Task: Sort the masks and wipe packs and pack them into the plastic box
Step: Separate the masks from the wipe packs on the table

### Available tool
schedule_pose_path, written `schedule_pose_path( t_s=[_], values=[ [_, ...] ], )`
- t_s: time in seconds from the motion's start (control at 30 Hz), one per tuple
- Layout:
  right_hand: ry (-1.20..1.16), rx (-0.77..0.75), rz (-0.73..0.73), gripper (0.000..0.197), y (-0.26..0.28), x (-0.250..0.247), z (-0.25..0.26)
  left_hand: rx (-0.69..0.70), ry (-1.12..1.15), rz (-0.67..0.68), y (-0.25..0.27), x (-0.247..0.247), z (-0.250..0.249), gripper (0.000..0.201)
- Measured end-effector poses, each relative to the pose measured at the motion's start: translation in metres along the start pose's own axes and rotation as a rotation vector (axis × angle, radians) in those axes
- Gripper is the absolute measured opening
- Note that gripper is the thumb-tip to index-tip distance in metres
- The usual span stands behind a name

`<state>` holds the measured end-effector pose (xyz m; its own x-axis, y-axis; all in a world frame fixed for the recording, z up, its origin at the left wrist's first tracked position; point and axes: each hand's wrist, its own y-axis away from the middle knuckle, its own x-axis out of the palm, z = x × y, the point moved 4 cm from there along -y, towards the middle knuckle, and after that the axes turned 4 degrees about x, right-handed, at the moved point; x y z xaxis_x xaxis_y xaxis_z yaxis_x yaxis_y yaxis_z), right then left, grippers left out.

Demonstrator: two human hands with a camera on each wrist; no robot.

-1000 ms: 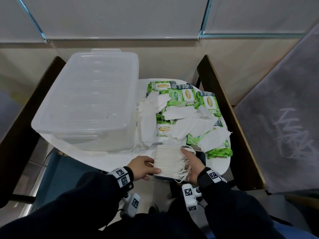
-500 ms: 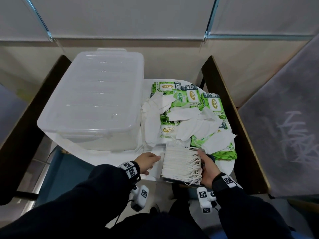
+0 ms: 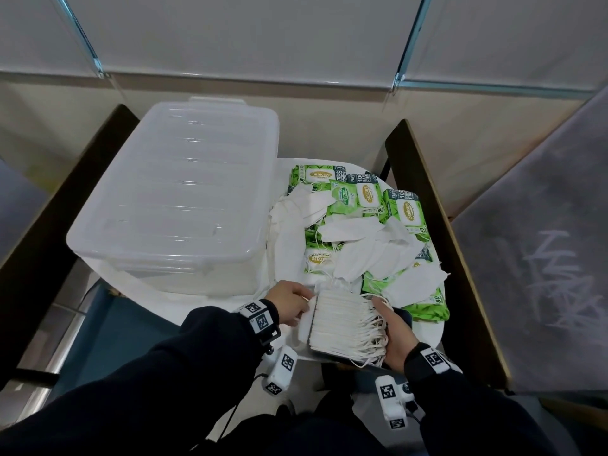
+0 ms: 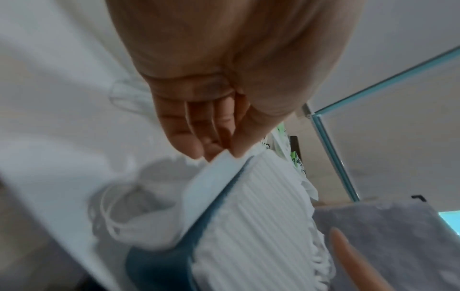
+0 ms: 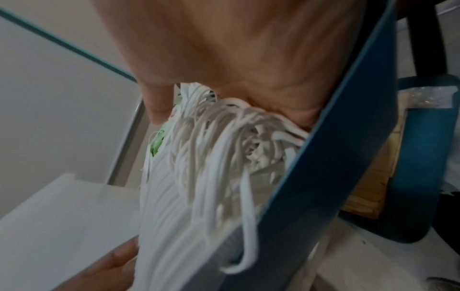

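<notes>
A stack of white masks (image 3: 342,320) lies in a dark blue tray (image 3: 403,317) at the table's front edge. My right hand (image 3: 385,311) grips the stack's ear-loop side, thumb on top; the loops (image 5: 211,157) bunch against my palm beside the blue tray (image 5: 336,157). My left hand (image 3: 304,302) pinches the edge of a single loose mask (image 4: 211,177) lying against the left side of the stack (image 4: 254,226). The clear plastic box (image 3: 184,199) stands at the left with its lid on. Green wipe packs (image 3: 408,212) and loose masks (image 3: 355,225) are piled at the right.
The small white table (image 3: 210,307) sits between two dark wooden chair arms (image 3: 437,225). A blue chair seat (image 3: 108,327) shows under the table's left front. A grey panel (image 3: 543,258) stands at the right, with a pale wall behind.
The left hand let go of the stack, drew left, then came back to pinch one loose mask at the stack's left side. The right hand kept hold of the stack.
</notes>
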<state>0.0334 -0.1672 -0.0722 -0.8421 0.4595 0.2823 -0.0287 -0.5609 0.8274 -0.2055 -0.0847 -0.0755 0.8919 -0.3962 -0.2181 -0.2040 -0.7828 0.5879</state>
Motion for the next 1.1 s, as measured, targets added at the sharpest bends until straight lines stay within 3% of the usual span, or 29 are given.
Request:
schedule_pose_path(
  t_s=[0.1, 0.2, 0.3, 0.4, 0.47, 0.53, 0.63, 0.8, 0.87, 0.93, 1.0, 1.1],
  values=[
    [0.062, 0.023, 0.046, 0.046, 0.0, 0.008, -0.001, 0.068, -0.261, -0.194, -0.005, -0.021, -0.01, 0.034],
    [0.149, 0.03, 0.044, 0.043, 0.004, 0.016, 0.003, 0.182, -0.287, -0.344, -0.011, -0.03, -0.02, 0.059],
    [0.418, -0.015, -0.076, 0.044, 0.013, 0.015, 0.023, 0.212, -0.321, -0.394, -0.03, -0.031, -0.036, 0.075],
    [0.713, -0.02, -0.138, 0.045, 0.026, 0.007, 0.052, 0.059, -0.42, -0.314, -0.057, -0.033, -0.045, 0.084],
    [0.825, 0.013, -0.096, 0.043, 0.035, 0.003, 0.073, 0.02, -0.576, -0.276, -0.067, -0.034, -0.05, 0.069],
    [0.875, -0.002, -0.059, 0.04, 0.038, 0.002, 0.099, 0.124, -0.706, -0.261, -0.071, -0.027, -0.061, 0.053],
    [0.796, -0.099, -0.05, 0.028, 0.022, 0.008, 0.132, 0.312, -0.792, -0.181, -0.074, -0.005, -0.08, 0.044],
    [0.7, -0.266, -0.005, 0.018, -0.03, 0.043, 0.164, 0.46, -0.644, 0.1, -0.082, 0.034, -0.116, 0.032],
    [0.699, -0.304, 0.003, 0.014, -0.052, 0.057, 0.173, 0.505, -0.663, 0.026, -0.09, 0.03, -0.13, 0.025],
    [0.742, -0.327, -0.012, 0.018, -0.072, 0.065, 0.18, 0.482, -0.702, -0.191, -0.103, 0.011, -0.139, 0.027],
    [0.786, -0.283, -0.028, 0.029, -0.088, 0.067, 0.183, 0.357, -0.75, -0.33, -0.117, -0.012, -0.138, 0.047],
    [0.772, -0.185, -0.023, 0.038, -0.105, 0.061, 0.183, 0.103, -0.884, -0.318, -0.136, -0.038, -0.124, 0.084]
  ],
)
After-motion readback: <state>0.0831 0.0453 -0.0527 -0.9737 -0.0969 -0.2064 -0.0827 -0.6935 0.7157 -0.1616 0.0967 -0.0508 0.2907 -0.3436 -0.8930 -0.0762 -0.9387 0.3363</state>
